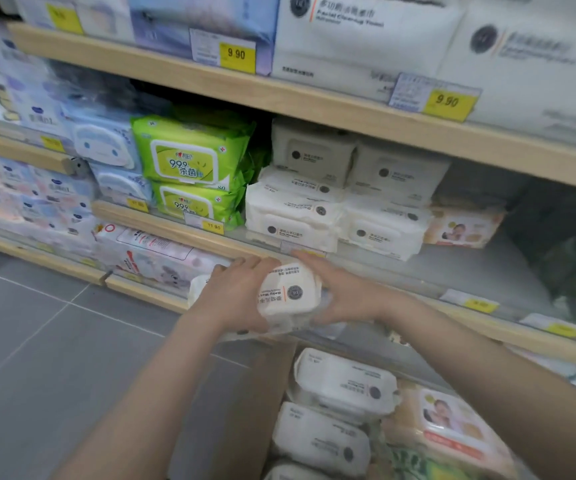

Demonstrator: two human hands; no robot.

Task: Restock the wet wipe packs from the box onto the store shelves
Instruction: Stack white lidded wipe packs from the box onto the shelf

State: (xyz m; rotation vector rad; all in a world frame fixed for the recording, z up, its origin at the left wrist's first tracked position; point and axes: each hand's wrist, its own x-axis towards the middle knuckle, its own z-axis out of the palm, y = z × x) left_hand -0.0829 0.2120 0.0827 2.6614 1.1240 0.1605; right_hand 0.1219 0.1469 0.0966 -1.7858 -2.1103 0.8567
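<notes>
Both hands clamp one white pack (288,294) between them: the left hand (236,292) curls round its left end, the right hand (343,294) presses and wraps its right end, fingers reaching toward the shelf edge (182,225). The pack sits squarely between the palms, label up and reading upside down, held in the air just in front of the middle shelf and above the box (269,386).

Just behind the grip, matching white packs (335,209) are already stacked on that shelf, in two columns several high. To their right, beyond a peach pack (463,226), much of the shelf lies bare. Below, the box still holds at least three more white packs (345,382) (plus a peach one (452,424), and something green beneath).

So I judge the restock partly done: some rows filled, this pack on its way, and a good share of the box left.
</notes>
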